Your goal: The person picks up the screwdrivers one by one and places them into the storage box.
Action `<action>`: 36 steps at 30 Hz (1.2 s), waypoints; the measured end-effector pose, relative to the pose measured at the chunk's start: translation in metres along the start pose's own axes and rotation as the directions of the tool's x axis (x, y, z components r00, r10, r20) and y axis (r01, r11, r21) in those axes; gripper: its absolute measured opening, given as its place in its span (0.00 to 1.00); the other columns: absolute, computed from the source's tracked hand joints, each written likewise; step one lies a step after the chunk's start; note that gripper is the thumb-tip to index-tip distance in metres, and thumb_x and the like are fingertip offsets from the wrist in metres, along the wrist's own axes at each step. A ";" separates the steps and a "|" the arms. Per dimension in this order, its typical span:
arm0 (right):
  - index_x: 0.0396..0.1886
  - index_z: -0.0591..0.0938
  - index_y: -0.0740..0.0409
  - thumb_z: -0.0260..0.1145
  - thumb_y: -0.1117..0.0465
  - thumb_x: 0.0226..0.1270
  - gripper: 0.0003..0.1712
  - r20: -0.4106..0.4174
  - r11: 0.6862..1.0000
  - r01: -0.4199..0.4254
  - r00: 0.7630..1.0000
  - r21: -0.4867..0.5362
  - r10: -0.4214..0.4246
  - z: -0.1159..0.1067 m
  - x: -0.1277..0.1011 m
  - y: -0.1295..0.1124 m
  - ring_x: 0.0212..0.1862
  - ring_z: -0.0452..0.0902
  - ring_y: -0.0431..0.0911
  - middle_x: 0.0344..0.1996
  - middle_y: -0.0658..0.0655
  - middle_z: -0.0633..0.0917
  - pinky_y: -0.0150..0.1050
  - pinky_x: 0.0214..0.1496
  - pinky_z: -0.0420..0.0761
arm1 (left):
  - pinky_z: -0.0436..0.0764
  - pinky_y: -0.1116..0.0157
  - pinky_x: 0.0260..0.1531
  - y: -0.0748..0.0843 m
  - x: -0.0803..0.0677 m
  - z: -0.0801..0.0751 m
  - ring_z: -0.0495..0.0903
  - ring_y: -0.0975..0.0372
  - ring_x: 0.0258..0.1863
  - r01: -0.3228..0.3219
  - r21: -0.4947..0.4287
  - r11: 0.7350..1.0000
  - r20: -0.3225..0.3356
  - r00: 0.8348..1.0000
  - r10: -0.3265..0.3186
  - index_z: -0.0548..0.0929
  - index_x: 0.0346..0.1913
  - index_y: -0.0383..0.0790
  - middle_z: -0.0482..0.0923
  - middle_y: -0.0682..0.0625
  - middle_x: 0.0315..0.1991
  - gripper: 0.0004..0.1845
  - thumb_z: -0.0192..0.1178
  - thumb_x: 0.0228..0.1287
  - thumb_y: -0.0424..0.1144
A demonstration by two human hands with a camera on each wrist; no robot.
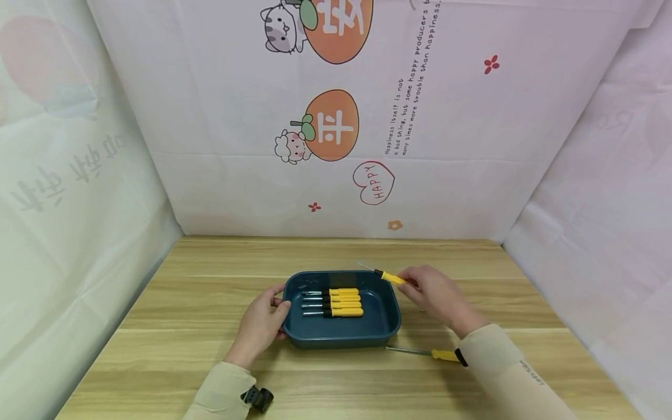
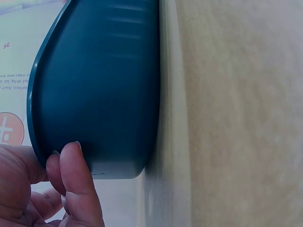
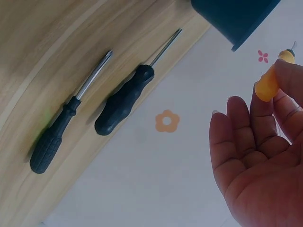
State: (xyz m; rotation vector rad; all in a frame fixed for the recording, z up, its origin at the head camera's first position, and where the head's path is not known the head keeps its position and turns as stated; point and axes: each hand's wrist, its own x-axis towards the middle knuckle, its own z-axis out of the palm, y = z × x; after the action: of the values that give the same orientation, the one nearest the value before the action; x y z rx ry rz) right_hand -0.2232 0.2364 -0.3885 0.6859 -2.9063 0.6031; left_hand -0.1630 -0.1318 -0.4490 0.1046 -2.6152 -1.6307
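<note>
I have a yellow-handled screwdriver [image 1: 391, 277] pinched at its handle in the fingertips of my right hand [image 1: 438, 297], its shaft pointing up and left over the far right corner of the dark teal tray [image 1: 341, 335]. My left hand [image 1: 261, 324] curls its fingers round the tray's left rim, thumb on the lip, steadying it. Four matching screwdrivers [image 1: 333, 303] already lie side by side in the tray, handles to the right, tips to the left. To do this well, I judge I should turn mine to the same heading and lower it flat beside the row (not on top of it) before letting go. One more yellow-handled screwdriver [image 1: 426, 352] lies on the wooden table [image 1: 173, 303] just in front of the tray, near my right sleeve. The right wrist view shows two black-handled screwdrivers [image 3: 90, 120] lying on the wood as well. White cloth printed with cartoon fruit, flowers and lettering [image 1: 409, 116] walls the table on three sides.
</note>
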 end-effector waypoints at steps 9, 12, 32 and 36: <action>0.48 0.88 0.49 0.68 0.55 0.76 0.07 -0.002 0.999 0.048 0.999 0.022 -0.048 0.007 0.002 -0.010 0.42 0.74 0.44 0.39 0.45 0.84 0.42 0.47 0.81 | 0.86 0.64 0.20 0.001 -0.001 0.000 0.80 0.60 0.21 -0.007 -0.001 1.000 0.001 1.000 0.007 0.73 0.74 0.41 0.80 0.43 0.48 0.25 0.57 0.78 0.38; 0.47 0.88 0.48 0.67 0.54 0.76 0.07 0.002 0.998 0.053 0.999 0.033 -0.053 0.010 0.003 -0.013 0.43 0.74 0.44 0.39 0.45 0.84 0.42 0.47 0.81 | 0.86 0.63 0.20 0.001 -0.002 0.000 0.80 0.61 0.22 -0.015 -0.007 1.000 0.006 1.000 0.015 0.72 0.74 0.40 0.80 0.43 0.47 0.25 0.57 0.78 0.38; 0.45 0.89 0.48 0.70 0.54 0.74 0.06 -0.006 0.974 0.223 0.975 -0.040 -0.223 0.025 0.013 -0.037 0.35 0.72 0.38 0.34 0.40 0.84 0.36 0.41 0.78 | 0.87 0.63 0.20 0.000 -0.001 -0.001 0.80 0.60 0.23 -0.001 -0.007 1.000 0.000 1.000 0.001 0.73 0.74 0.40 0.79 0.43 0.48 0.25 0.57 0.78 0.38; 0.45 0.89 0.49 0.70 0.55 0.73 0.06 -0.007 0.967 0.250 0.968 -0.052 -0.251 0.029 0.015 -0.040 0.34 0.73 0.38 0.34 0.41 0.86 0.38 0.43 0.79 | 0.87 0.63 0.21 0.001 0.000 -0.001 0.81 0.60 0.24 0.007 -0.006 1.000 0.001 1.000 -0.007 0.72 0.75 0.41 0.79 0.43 0.49 0.26 0.57 0.78 0.39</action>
State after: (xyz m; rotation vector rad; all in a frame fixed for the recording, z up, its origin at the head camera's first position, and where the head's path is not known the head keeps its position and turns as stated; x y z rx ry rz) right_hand -0.2185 0.1865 -0.3982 1.0171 -2.7488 0.4990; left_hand -0.1627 -0.1321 -0.4479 0.1120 -2.6137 -1.6409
